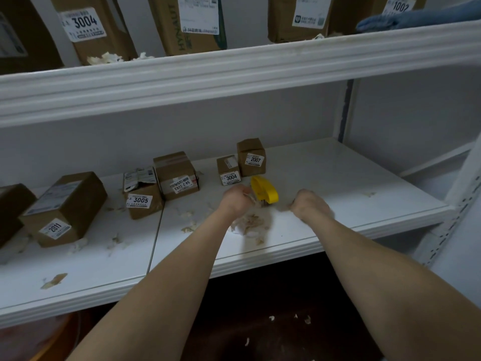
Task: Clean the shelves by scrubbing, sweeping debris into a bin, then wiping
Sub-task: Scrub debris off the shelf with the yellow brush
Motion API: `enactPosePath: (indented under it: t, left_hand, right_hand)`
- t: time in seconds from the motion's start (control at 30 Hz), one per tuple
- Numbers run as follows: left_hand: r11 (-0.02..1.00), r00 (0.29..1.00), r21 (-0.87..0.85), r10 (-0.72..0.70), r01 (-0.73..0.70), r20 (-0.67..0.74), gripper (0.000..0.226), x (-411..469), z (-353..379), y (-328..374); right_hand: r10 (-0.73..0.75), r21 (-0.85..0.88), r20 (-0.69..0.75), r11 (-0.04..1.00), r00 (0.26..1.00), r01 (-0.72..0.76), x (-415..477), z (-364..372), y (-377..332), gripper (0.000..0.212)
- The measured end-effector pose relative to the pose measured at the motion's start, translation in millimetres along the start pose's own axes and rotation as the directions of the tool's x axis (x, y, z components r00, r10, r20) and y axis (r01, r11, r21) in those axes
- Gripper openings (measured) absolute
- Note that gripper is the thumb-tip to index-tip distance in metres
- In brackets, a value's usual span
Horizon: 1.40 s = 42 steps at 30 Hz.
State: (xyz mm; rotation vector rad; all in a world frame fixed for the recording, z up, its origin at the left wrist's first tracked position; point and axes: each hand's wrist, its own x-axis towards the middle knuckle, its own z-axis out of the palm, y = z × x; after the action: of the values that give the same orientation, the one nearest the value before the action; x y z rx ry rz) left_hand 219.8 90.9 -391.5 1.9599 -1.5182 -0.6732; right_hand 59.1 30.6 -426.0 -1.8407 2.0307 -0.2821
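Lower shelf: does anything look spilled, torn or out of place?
Yes. Pale shredded scraps litter the lower shelf, heaped between the left hand and right hand, by a yellow brush. The box labelled 3005 has torn, crumpled wrapping on top. More scraps lie on the upper shelf.

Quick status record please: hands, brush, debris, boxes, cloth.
left hand: fingers curled beside the yellow brush; grip unclear
right hand: low over the lower shelf, right of the brush; blurred, grip unclear
debris pile: between the hands, near the front edge
loose scraps: scattered over the shelf's left part
box 2007: upright behind the brush
blue cloth: on the upper shelf, right end
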Motion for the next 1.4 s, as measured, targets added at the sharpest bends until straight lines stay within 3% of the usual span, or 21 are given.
enactPosePath:
  t: [0.33, 0.5, 0.63, 0.7, 0.87, 1.0, 1.13, 1.23, 1.4]
  left_hand:
    - [0.999, 0.999, -0.009, -0.031, 0.031, 0.020, 0.036, 6.4, 3.5, -6.3]
    - [1.000, 1.000, 0.000, -0.026, 0.026, 0.008, 0.036, 6.9, 1.7, -7.6]
    - [1.000, 1.000, 0.006, -0.015, 0.014, 0.010, 0.036, 3.9, 1.2, -4.4]
    - [1.000, 1.000, 0.014, -0.011, 0.010, 0.021, 0.037, 1.2, 1.9, -3.1]
    - [0.999, 1.000, 0.040, -0.006, 0.005, 0.025, 0.036, -8.1, -2.6, -5.7]
    - [0.999, 0.999, 0.046, -0.027, 0.026, 0.026, 0.036, -12.7, -12.3, -13.8]
    - [0.995, 0.999, 0.090, -0.036, 0.033, 0.030, 0.036, -13.9, -19.1, -21.6]
    - [0.991, 0.998, 0.121, -0.053, 0.050, 0.026, 0.035, -13.0, -22.8, -29.4]
    - [0.991, 0.994, 0.096, -0.098, 0.093, 0.051, 0.034, -11.8, -25.2, -40.2]
  right_hand:
    - [0.027, -0.114, 0.015, 0.993, 1.000, -0.026, 7.7, 8.2, -1.7, 0.040]
    - [-0.028, 0.085, 0.112, 0.996, 0.993, 0.018, 23.6, 7.5, 9.3, 0.010]
    - [-0.040, 0.402, 0.164, 0.915, 0.986, -0.030, 15.2, -9.8, 7.2, 0.011]
    - [-0.018, 0.510, 0.171, 0.857, 0.985, -0.073, 9.7, -16.0, 7.1, 0.023]
    - [-0.122, 0.579, 0.278, 0.813, 0.953, -0.065, -8.8, -8.9, -1.1, 0.023]
    - [-0.184, 0.676, 0.308, 0.733, 0.933, -0.078, -26.1, 5.0, -17.6, 0.012]
    - [-0.220, 0.746, 0.343, 0.655, 0.913, -0.122, -43.1, 17.5, -37.8, 0.016]
    - [-0.200, 0.707, 0.314, 0.701, 0.928, -0.088, -47.2, 28.8, -50.1, 0.017]
    - [-0.250, 0.553, 0.206, 0.828, 0.946, 0.099, -48.2, 43.6, -68.6, 0.030]
